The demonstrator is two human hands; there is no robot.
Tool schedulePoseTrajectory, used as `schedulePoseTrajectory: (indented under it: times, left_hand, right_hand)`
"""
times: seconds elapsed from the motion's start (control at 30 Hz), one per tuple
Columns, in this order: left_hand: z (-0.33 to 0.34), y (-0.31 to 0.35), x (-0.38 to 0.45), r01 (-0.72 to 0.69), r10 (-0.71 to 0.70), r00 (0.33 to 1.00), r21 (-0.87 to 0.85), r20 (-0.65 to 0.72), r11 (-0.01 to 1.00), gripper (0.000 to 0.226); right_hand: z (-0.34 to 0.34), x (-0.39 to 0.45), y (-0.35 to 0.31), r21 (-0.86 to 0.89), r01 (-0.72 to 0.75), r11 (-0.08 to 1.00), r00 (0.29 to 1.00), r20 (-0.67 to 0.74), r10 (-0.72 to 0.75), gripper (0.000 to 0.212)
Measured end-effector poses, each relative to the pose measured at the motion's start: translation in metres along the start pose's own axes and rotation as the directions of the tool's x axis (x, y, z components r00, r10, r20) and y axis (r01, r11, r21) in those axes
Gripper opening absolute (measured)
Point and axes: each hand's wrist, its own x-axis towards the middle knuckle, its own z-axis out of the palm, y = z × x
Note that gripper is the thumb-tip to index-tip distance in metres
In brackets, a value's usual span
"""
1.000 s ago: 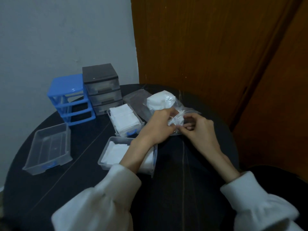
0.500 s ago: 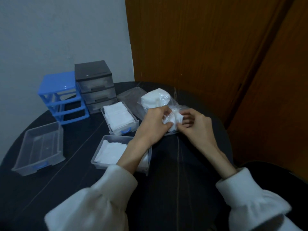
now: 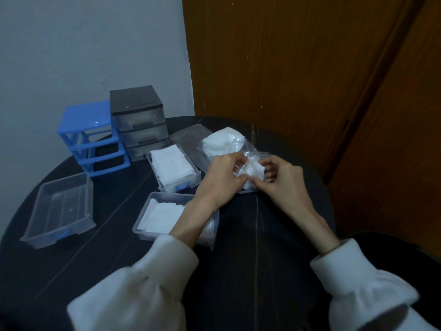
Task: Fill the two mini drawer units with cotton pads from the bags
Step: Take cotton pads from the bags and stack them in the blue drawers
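Both my hands have stayed on the clear bag (image 3: pixel 241 151) since a second ago, and my fingers have worked further into its mouth, so the bunch of cotton pads (image 3: pixel 255 170) between them now shows more plainly. My left hand (image 3: pixel 222 177) has its fingers curled and pinches the plastic at the near edge of the bag. My right hand (image 3: pixel 284 177) is curled too, thumb and fingertips nipping the plastic and the pads at the opening; thumbs of both hands nearly meet. More pads fill the far end of the bag, a white lump (image 3: pixel 223 142) resting on the dark round table (image 3: pixel 238 271).

Left of the bag lies a full drawer (image 3: pixel 173 169) packed with pads, its blue handle toward me. Nearer me, a second drawer (image 3: pixel 167 217) holds a flat layer of pads, and my left forearm crosses over its right end. Well to the left sits an empty drawer (image 3: pixel 59 209), clear with a blue handle. At the back of the table the blue unit (image 3: pixel 91 137) stands with its slots bare, and just beside it on the right the black unit (image 3: pixel 138 120) has all three of its drawers in place. A flat empty bag (image 3: pixel 188 137) lies behind the full drawer. White sleeves cover both my wrists.
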Motion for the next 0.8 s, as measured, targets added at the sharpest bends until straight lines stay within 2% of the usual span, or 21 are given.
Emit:
schedulePoseTrajectory:
  times: [0.1,0.37,0.53,0.8]
  left_hand:
    - [-0.001,0.001,0.000,0.009,-0.009,1.000,-0.029,-0.006,1.000,0.026]
    - [0.001,0.001,0.000,0.005,-0.005,1.000,-0.026,-0.001,1.000,0.026]
    - [0.002,-0.001,-0.001,0.016,-0.016,1.000,-0.013,-0.014,1.000,0.026]
    - [0.002,0.002,-0.002,0.018,-0.018,1.000,0.021,-0.017,1.000,0.027]
  right_hand:
    - [0.001,0.001,0.001,-0.019,0.021,1.000,1.000,0.018,-0.021,0.044]
    - [0.000,0.002,-0.001,0.014,-0.007,1.000,1.000,-0.012,0.007,0.023]
    - [-0.006,0.000,-0.002,0.049,-0.023,0.999,0.999,-0.029,0.025,0.022]
    - [-0.004,-0.001,-0.001,-0.017,-0.080,0.997,0.996,-0.052,0.079,0.019]
